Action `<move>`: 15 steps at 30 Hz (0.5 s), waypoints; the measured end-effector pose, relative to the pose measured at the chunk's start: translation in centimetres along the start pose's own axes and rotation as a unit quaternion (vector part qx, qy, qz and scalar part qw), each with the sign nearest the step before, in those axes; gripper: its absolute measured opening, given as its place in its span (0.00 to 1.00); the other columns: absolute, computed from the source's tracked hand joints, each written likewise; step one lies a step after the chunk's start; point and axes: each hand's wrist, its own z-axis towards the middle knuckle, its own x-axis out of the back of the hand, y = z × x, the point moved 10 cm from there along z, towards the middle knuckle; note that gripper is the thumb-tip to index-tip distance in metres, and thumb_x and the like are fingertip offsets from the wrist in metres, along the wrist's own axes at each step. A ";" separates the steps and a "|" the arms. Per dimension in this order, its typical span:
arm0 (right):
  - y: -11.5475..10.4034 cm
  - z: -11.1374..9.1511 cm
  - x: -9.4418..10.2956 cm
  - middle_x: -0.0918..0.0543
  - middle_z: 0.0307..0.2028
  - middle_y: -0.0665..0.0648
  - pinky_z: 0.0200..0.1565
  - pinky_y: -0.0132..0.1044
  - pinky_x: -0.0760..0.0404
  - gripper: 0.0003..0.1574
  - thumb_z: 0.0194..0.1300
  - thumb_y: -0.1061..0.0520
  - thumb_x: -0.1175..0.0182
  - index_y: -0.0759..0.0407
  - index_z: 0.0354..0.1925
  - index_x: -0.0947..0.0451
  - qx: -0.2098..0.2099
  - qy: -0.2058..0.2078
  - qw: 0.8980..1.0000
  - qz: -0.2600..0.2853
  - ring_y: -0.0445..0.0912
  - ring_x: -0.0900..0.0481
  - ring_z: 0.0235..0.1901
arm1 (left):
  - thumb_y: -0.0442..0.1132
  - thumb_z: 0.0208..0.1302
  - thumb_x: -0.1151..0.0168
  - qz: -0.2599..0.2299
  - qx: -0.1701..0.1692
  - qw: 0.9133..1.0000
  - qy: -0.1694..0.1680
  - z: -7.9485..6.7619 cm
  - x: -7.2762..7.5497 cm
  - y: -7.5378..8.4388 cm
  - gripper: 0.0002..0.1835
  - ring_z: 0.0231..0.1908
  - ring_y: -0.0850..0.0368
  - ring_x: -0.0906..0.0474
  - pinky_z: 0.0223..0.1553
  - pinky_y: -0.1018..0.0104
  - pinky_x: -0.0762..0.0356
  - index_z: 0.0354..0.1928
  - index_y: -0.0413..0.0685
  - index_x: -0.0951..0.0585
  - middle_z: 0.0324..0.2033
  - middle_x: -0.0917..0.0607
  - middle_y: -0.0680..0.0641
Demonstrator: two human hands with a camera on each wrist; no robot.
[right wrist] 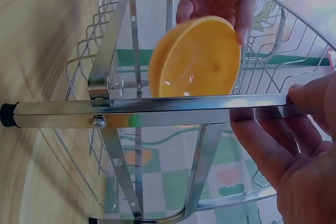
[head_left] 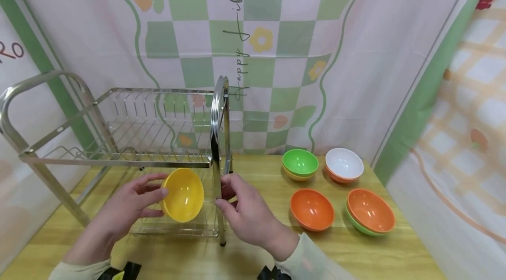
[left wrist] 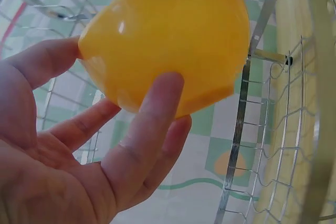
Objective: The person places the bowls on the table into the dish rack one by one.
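On the table's (head_left: 257, 165) left half, my left hand (head_left: 132, 201), half-curled, holds the yellow bowl (head_left: 183, 195) tipped below the rack's upper shelf (head_left: 118, 162), perhaps just inside, while my right hand (head_left: 251, 209) pinches the right front post (head_left: 215, 143), presumably for steadiness.

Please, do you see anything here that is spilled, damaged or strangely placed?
Nothing appears spilled or damaged. One oddity: the dark "Happy Life" lettering on the green checked fabric backdrop reads sideways, bottom to top. The yellow round bowl tilts, but the left hand holds it.
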 end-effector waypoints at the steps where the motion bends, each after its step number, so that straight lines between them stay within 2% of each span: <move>1: 0.0 0.0 0.0 0.23 0.40 0.50 0.38 0.35 0.16 0.16 0.72 0.64 0.42 0.55 0.54 0.32 0.001 -0.001 1.000 -0.001 0.42 0.22 0.40 | 0.44 0.69 0.35 0.013 0.009 1.000 0.005 0.3 0.1 0.1 0.35 0.49 0.40 0.20 0.45 0.51 0.17 0.71 0.37 0.36 0.63 0.34 0.25; 3: -0.1 0.0 0.0 0.23 0.40 0.50 0.38 0.34 0.16 0.16 0.72 0.65 0.42 0.56 0.54 0.32 0.003 0.000 1.000 -0.004 0.42 0.22 0.40 | 0.48 0.68 0.35 0.044 0.022 0.999 0.007 1.1 0.1 0.4 0.38 0.48 0.41 0.19 0.49 0.48 0.19 0.71 0.34 0.37 0.65 0.35 0.25; 5: -0.2 0.0 0.0 0.23 0.40 0.50 0.38 0.34 0.16 0.17 0.71 0.66 0.41 0.57 0.54 0.33 0.006 0.002 1.000 -0.004 0.42 0.21 0.40 | 0.55 0.68 0.36 0.108 0.040 0.993 0.011 1.9 0.2 0.6 0.42 0.46 0.43 0.17 0.55 0.41 0.25 0.71 0.32 0.38 0.67 0.36 0.26; 7: -0.3 0.0 0.1 0.23 0.40 0.50 0.37 0.34 0.16 0.17 0.71 0.66 0.41 0.57 0.54 0.33 0.009 0.003 1.000 -0.004 0.42 0.21 0.40 | 0.61 0.68 0.40 0.179 0.049 0.983 0.009 2.8 0.2 0.8 0.44 0.44 0.46 0.15 0.58 0.37 0.30 0.72 0.34 0.38 0.68 0.35 0.28; 9: -0.4 0.0 0.1 0.24 0.40 0.50 0.37 0.33 0.16 0.17 0.71 0.66 0.41 0.57 0.54 0.33 0.013 0.003 1.000 -0.003 0.42 0.22 0.39 | 0.66 0.66 0.42 0.246 0.057 0.968 0.008 3.8 0.3 0.9 0.45 0.40 0.49 0.14 0.58 0.33 0.32 0.72 0.39 0.37 0.68 0.34 0.30; 11: -0.5 0.1 0.1 0.24 0.39 0.50 0.37 0.33 0.16 0.17 0.70 0.67 0.41 0.58 0.53 0.32 0.018 0.004 1.000 -0.003 0.42 0.22 0.39 | 0.69 0.65 0.43 0.278 0.059 0.959 0.006 4.8 0.2 0.9 0.46 0.40 0.50 0.14 0.54 0.32 0.29 0.74 0.46 0.38 0.68 0.34 0.31; 13: -0.6 0.1 0.1 0.24 0.39 0.49 0.37 0.33 0.16 0.16 0.70 0.67 0.41 0.58 0.53 0.32 0.022 0.005 1.000 -0.005 0.42 0.22 0.39 | 0.65 0.66 0.41 0.253 0.048 0.966 -0.001 5.9 -0.3 0.9 0.43 0.41 0.47 0.14 0.52 0.34 0.27 0.75 0.48 0.39 0.68 0.34 0.31; 15: -0.7 0.1 0.0 0.24 0.39 0.49 0.37 0.32 0.16 0.16 0.70 0.67 0.41 0.58 0.52 0.32 0.027 0.006 1.000 -0.007 0.42 0.22 0.39 | 0.58 0.68 0.38 0.205 0.035 0.978 -0.007 7.0 -0.8 0.8 0.41 0.42 0.44 0.16 0.53 0.36 0.26 0.74 0.45 0.40 0.66 0.33 0.30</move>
